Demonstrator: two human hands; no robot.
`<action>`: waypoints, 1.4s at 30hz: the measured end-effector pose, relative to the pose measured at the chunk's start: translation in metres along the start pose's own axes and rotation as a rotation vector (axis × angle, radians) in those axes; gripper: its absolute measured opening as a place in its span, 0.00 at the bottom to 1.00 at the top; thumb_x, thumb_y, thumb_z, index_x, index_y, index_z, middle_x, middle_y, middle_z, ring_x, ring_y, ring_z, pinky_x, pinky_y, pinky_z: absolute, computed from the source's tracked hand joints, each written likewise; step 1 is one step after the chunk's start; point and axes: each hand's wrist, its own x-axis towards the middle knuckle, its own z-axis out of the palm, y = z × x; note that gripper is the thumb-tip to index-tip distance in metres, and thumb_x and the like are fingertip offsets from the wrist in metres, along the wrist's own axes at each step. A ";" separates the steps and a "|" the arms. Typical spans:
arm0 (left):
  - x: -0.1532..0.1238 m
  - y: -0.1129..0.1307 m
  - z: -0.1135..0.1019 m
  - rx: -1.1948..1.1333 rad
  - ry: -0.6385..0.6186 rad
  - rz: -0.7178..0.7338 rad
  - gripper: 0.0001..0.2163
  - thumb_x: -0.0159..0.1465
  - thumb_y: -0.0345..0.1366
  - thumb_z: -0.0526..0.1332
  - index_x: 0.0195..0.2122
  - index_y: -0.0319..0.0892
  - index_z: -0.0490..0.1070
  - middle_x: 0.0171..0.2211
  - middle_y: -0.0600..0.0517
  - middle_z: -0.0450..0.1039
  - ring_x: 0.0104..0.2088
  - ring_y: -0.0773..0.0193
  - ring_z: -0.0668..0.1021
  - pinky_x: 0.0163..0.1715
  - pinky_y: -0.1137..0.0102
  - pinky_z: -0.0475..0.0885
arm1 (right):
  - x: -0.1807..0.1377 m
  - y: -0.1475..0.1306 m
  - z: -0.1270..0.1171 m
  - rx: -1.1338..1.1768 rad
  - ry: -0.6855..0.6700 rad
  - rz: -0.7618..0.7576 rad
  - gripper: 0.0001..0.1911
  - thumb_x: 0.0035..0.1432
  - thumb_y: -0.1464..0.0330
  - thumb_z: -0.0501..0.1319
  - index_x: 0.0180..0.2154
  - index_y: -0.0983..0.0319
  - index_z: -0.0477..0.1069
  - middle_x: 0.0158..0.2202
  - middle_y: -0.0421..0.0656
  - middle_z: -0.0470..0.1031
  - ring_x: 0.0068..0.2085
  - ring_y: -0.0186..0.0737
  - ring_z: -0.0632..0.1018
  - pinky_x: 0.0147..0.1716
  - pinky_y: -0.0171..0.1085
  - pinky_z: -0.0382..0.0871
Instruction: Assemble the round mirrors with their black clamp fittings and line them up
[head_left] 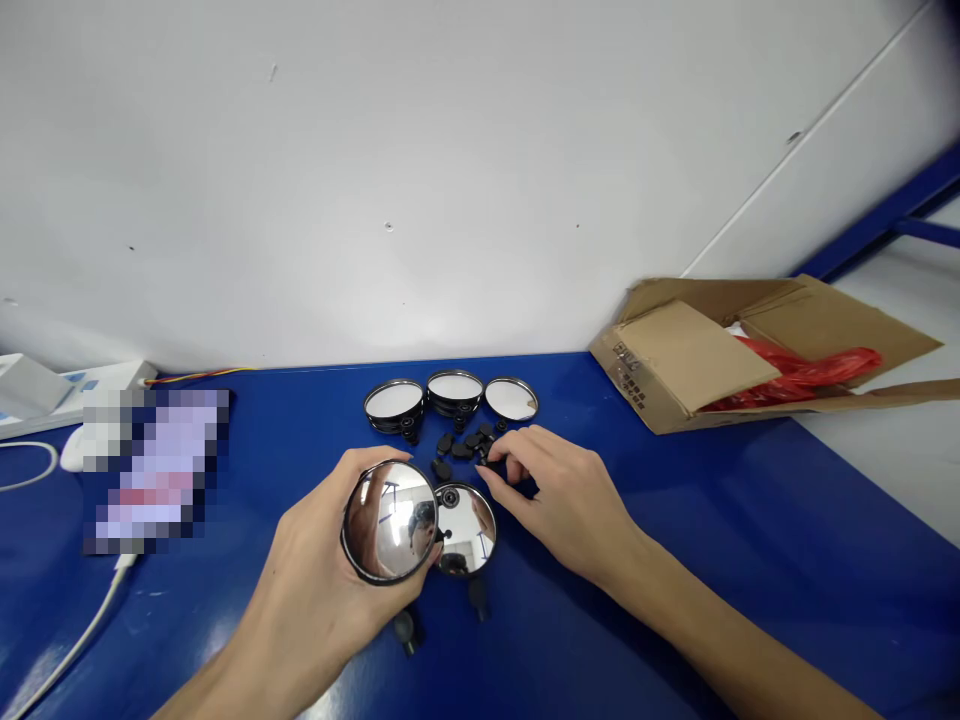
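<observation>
My left hand [322, 570] is closed around the rim of a round mirror [390, 520] with a black frame, its reflective face turned up towards me. Just behind that, a second round mirror [474, 535] lies on the blue table, partly covered by the held one. My right hand [566, 490] has thumb and forefinger pinched on a small black plastic part [484, 452] at the right side of a pile of similar black parts [457, 446]. Two more black parts, one [405, 632] below my left hand and another [478, 598] below the lying mirror, rest on the table.
Stacked round mirrors [394, 402] [455, 388] and another mirror [511, 399] stand near the wall. An open cardboard box [645, 370] with a red plastic bag [810, 370] is at right. A phone [161, 460] with a white cable [82, 640] and a power strip [112, 385] are at left.
</observation>
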 end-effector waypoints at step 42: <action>-0.010 0.008 0.004 -0.096 0.098 0.040 0.26 0.59 0.34 0.77 0.58 0.56 0.77 0.40 0.59 0.86 0.33 0.61 0.88 0.32 0.71 0.84 | 0.004 -0.035 -0.013 1.340 -0.260 0.532 0.17 0.64 0.54 0.80 0.44 0.60 0.85 0.32 0.43 0.86 0.31 0.36 0.81 0.34 0.35 0.76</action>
